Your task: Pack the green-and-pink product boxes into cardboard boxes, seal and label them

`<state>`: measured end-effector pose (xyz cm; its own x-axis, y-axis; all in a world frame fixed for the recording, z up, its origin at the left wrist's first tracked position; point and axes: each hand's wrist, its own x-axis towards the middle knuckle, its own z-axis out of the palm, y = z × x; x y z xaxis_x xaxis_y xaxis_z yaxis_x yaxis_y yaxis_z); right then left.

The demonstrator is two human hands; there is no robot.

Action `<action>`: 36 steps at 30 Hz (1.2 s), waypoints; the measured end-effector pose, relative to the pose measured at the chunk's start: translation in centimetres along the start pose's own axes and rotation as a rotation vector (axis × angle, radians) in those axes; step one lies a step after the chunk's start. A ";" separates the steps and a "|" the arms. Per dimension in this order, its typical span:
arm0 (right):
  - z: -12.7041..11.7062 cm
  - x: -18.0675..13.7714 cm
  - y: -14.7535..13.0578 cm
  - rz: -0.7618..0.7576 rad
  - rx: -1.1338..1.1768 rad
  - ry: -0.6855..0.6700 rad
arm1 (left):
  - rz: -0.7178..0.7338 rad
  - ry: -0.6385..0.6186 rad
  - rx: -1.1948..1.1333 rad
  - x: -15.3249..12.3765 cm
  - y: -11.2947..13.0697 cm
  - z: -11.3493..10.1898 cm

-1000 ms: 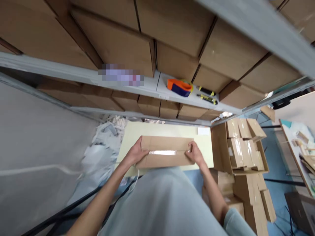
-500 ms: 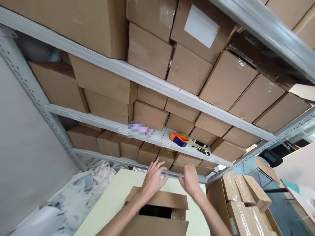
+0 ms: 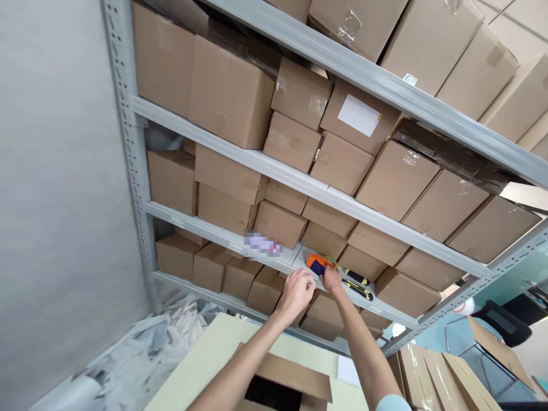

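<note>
My right hand point(image 3: 331, 279) reaches to the lower shelf, its fingers closed on the right side of an orange and dark blue tape dispenser point(image 3: 317, 265). Part of the dispenser is hidden by the fingers. Just left of it, my left hand point(image 3: 298, 290) hovers before the shelf edge with fingers curled in and nothing visible in them. Two black and yellow utility knives point(image 3: 358, 289) lie right of my right hand. Below my forearms, a cardboard box point(image 3: 295, 374) stands with its top flaps raised and a dark inside.
A metal rack point(image 3: 299, 178) full of cardboard boxes point(image 3: 282, 222) spans the view. The box stands on a pale table point(image 3: 205, 354). White scrap point(image 3: 141, 354) is heaped at left. More cartons point(image 3: 432, 377) stand at right, near a chair point(image 3: 500, 322). A blurred purple item point(image 3: 263, 244) lies on the shelf.
Both hands have moved up and forward from above the table to the shelf. My right hand has reached the tape dispenser; my left fingers have curled in. The view has shifted.
</note>
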<state>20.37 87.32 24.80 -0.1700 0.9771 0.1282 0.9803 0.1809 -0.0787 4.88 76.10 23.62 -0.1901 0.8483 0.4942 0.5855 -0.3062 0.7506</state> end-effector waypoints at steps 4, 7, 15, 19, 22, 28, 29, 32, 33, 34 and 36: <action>0.1 -0.6 0.7 0.008 0.058 -0.018 | -0.050 -0.019 -0.024 -2.3 -0.3 -0.8; 0.7 -3.1 1.5 -0.009 0.133 -0.003 | -0.084 -0.049 -0.081 -5.1 -1.2 -1.9; 3.8 -22.6 -0.2 0.042 0.909 0.056 | -0.323 -0.148 -0.354 -17.3 -3.2 -5.2; 3.8 -29.9 -3.2 0.197 1.095 -0.034 | -0.503 -0.221 -0.496 -21.6 -0.7 -6.0; 3.7 -32.8 -5.0 0.272 1.136 -0.057 | -0.491 -0.253 -0.504 -23.0 0.8 -6.8; 1.4 -35.3 -7.3 0.235 1.107 -0.104 | -0.363 -0.242 -0.451 -24.1 2.3 -9.1; 1.0 -35.4 -7.5 0.230 1.118 -0.126 | -0.338 -0.240 -0.446 -24.2 2.5 -9.5; 0.7 -35.3 -8.0 0.264 1.172 -0.175 | -0.272 -0.239 -0.438 -24.6 2.8 -10.8; 0.8 -35.2 -8.1 0.283 1.188 -0.183 | -0.259 -0.249 -0.434 -24.6 2.9 -11.3; 0.9 -35.1 -8.2 0.296 1.196 -0.186 | -0.257 -0.260 -0.426 -24.6 2.8 -11.8; 1.0 -35.1 -8.5 0.293 1.188 -0.178 | -0.299 -0.260 -0.411 -24.5 2.6 -13.1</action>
<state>17.94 51.64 20.00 -0.0623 0.9827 -0.1744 0.3010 -0.1481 -0.9421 0.77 48.89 19.25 -0.0700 0.9864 0.1486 0.1710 -0.1349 0.9760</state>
